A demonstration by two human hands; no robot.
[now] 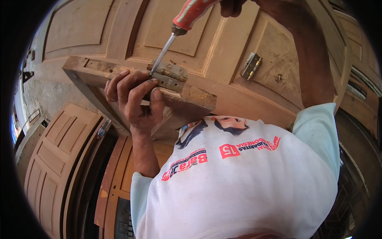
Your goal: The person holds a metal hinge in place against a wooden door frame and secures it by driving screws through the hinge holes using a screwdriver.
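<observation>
A screwdriver (193, 15) with a red and white handle slants down to a metal hinge (170, 83). The hinge lies on the edge of a wooden frame piece (200, 96). My right hand (232, 7) is closed at the top end of the handle, partly cut off by the upper rim of the picture. Curled around the hinge's left end, my left hand (137, 97) has its fingertips beside the screwdriver tip. A screw under the tip is too small to make out.
Beneath the frame piece lies a panelled wooden door (227, 44). A second hinge (251, 67) and a few loose screws (279, 77) rest on its right panel. Another panelled door (53, 159) stands at the lower left, near more wooden frames (119, 179).
</observation>
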